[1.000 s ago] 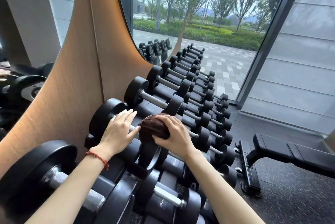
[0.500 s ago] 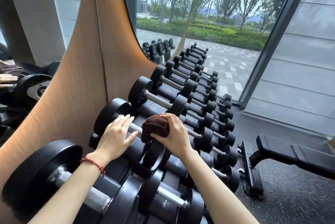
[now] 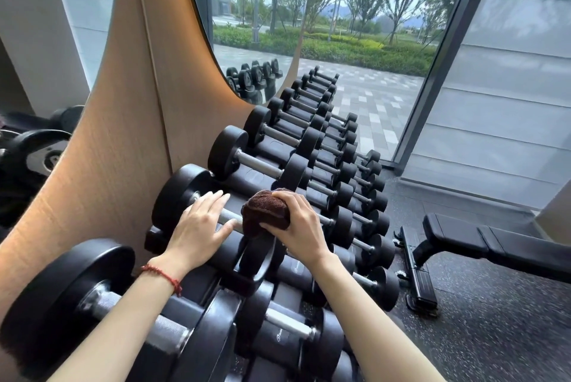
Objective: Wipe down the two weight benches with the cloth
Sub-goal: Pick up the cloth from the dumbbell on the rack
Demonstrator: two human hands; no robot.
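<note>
Dark brown cloth (image 3: 266, 209) in the right grip; black dumbbell (image 3: 222, 221) with silver-grey handle beneath. Red cord bracelet (image 3: 163, 277) behind the left grip. Black weight bench (image 3: 494, 247), right of the grip, on dark speckled floor (image 3: 494, 329).

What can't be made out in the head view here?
- Weight bench: its far end is cut off by the right edge; no second bench shows.
- Dumbbell handle: partly hidden under the left hand and the brown cloth gripped by the right hand.
- Lower rack rows: hidden behind both forearms.
- Dumbbell weight markings: too small and blurred to read.
</note>
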